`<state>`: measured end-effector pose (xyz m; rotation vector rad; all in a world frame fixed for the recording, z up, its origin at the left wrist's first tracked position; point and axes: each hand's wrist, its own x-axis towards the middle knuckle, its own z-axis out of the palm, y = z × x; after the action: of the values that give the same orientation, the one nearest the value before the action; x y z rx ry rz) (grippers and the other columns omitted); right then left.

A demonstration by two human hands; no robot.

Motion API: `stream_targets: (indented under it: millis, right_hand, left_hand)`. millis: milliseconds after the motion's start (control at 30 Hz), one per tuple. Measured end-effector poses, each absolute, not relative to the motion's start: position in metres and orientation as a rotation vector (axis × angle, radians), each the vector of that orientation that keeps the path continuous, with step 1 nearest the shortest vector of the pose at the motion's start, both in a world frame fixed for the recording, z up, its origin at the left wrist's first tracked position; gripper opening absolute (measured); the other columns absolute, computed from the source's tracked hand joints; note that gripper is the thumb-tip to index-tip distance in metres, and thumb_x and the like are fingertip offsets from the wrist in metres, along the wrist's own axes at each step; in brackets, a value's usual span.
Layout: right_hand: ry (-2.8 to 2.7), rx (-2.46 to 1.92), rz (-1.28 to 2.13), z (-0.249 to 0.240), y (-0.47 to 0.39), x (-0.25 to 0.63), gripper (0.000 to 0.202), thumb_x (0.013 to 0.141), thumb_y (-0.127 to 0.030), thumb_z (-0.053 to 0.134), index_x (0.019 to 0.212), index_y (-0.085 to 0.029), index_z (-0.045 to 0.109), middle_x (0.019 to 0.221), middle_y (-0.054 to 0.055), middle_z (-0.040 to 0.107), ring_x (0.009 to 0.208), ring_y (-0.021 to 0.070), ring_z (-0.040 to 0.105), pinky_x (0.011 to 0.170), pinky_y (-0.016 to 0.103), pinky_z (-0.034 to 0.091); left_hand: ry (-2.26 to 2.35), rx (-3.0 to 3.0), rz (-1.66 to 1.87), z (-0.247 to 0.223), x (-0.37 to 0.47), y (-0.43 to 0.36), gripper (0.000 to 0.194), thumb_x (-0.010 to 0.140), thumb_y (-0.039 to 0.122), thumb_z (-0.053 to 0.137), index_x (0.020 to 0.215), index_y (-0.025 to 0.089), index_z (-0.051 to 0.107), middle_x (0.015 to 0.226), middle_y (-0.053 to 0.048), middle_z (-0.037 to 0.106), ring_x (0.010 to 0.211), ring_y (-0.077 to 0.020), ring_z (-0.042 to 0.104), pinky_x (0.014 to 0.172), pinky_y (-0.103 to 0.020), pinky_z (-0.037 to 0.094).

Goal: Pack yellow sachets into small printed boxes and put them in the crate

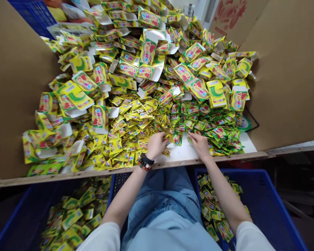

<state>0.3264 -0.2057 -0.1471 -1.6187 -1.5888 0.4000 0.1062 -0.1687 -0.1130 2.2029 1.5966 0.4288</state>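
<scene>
My left hand (156, 144), with a dark band and beads at the wrist, is closed in a pinch on a small yellow sachet (169, 137) at the edge of the yellow sachet heap (125, 137). Across a bare strip of white tabletop (181, 150), my right hand (201, 145) pinches the edge of a small green sachet (189, 136), partly hidden by the fingers. Beside it lies a heap of green sachets (217, 130) with red fruit prints. Behind both heaps rises a big pile of yellow-green printed cartons (148, 50), many with white flaps standing up.
Cardboard walls (288, 80) flank the table, and a wooden edge strip (94, 175) runs along its front. Below stand a left blue crate (23, 212) and a right blue crate (272, 198), both holding cartons. A green tape roll (244, 123) lies at right.
</scene>
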Motion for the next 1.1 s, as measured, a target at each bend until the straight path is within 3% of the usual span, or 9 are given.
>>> stream_targets:
  millis: [100, 167, 333, 533, 767, 900, 1100]
  right_hand:
    - [-1.189, -1.408, 0.656, -0.139, -0.216, 0.305, 0.028, 0.085, -0.037, 0.064, 0.106, -0.022, 0.077, 0.103, 0.008, 0.078, 0.093, 0.0249, 0.074, 0.084, 0.040, 0.058]
    - [-0.932, -1.254, 0.799, -0.132, -0.219, 0.288, 0.029, 0.078, -0.040, 0.072, 0.100, -0.022, 0.078, 0.100, 0.007, 0.079, 0.093, 0.0247, 0.074, 0.084, 0.040, 0.058]
    - [-0.790, -1.178, 0.924, -0.126, -0.215, 0.271, 0.028, 0.069, -0.039, 0.079, 0.092, -0.023, 0.080, 0.095, 0.005, 0.080, 0.093, 0.0252, 0.073, 0.088, 0.041, 0.057]
    - [-0.885, -1.155, 1.047, -0.130, -0.219, 0.284, 0.027, 0.070, -0.037, 0.079, 0.094, -0.024, 0.080, 0.098, 0.004, 0.079, 0.099, 0.0257, 0.073, 0.095, 0.044, 0.055]
    - [-0.561, -1.202, 0.726, -0.129, -0.224, 0.260, 0.037, 0.083, -0.041, 0.066, 0.111, -0.019, 0.075, 0.112, 0.009, 0.076, 0.106, 0.0237, 0.070, 0.097, 0.041, 0.054]
    - [-0.584, -1.244, 0.685, -0.123, -0.231, 0.251, 0.039, 0.084, -0.043, 0.064, 0.111, -0.018, 0.074, 0.114, 0.011, 0.075, 0.104, 0.0238, 0.070, 0.095, 0.039, 0.055]
    - [-0.975, -1.135, 1.244, -0.104, -0.246, 0.298, 0.042, 0.070, -0.040, 0.079, 0.106, -0.019, 0.074, 0.095, 0.006, 0.077, 0.089, 0.0224, 0.072, 0.082, 0.035, 0.058]
  left_hand:
    - [1.379, 1.724, 0.818, -0.113, 0.107, -0.182, 0.027, 0.080, 0.041, 0.068, 0.072, 0.017, 0.057, 0.060, 0.004, 0.050, 0.059, -0.0122, 0.054, 0.058, -0.024, 0.047]
    - [1.175, 1.435, 0.880, -0.113, 0.115, -0.193, 0.036, 0.076, 0.050, 0.069, 0.073, 0.016, 0.058, 0.058, 0.006, 0.045, 0.054, -0.0098, 0.050, 0.053, -0.023, 0.050]
    - [0.999, 1.058, 0.917, -0.110, 0.132, -0.210, 0.047, 0.068, 0.060, 0.073, 0.080, 0.015, 0.064, 0.071, 0.002, 0.055, 0.062, -0.0098, 0.055, 0.054, -0.024, 0.057]
    - [1.016, 0.962, 0.916, -0.105, 0.130, -0.211, 0.051, 0.059, 0.056, 0.083, 0.083, 0.014, 0.065, 0.069, 0.003, 0.057, 0.062, -0.0100, 0.057, 0.056, -0.024, 0.058]
    - [0.970, 0.791, 1.067, -0.103, 0.158, -0.233, 0.052, 0.069, 0.051, 0.079, 0.102, 0.022, 0.051, 0.074, 0.005, 0.061, 0.071, -0.0126, 0.064, 0.070, -0.029, 0.060]
    - [0.990, 0.842, 1.112, -0.102, 0.172, -0.241, 0.050, 0.069, 0.045, 0.080, 0.103, 0.021, 0.051, 0.075, 0.004, 0.061, 0.068, -0.0118, 0.061, 0.068, -0.026, 0.057]
    - [0.997, 1.203, 1.038, -0.105, 0.161, -0.238, 0.031, 0.082, 0.040, 0.067, 0.104, 0.021, 0.055, 0.090, -0.001, 0.063, 0.070, -0.0122, 0.059, 0.067, -0.025, 0.054]
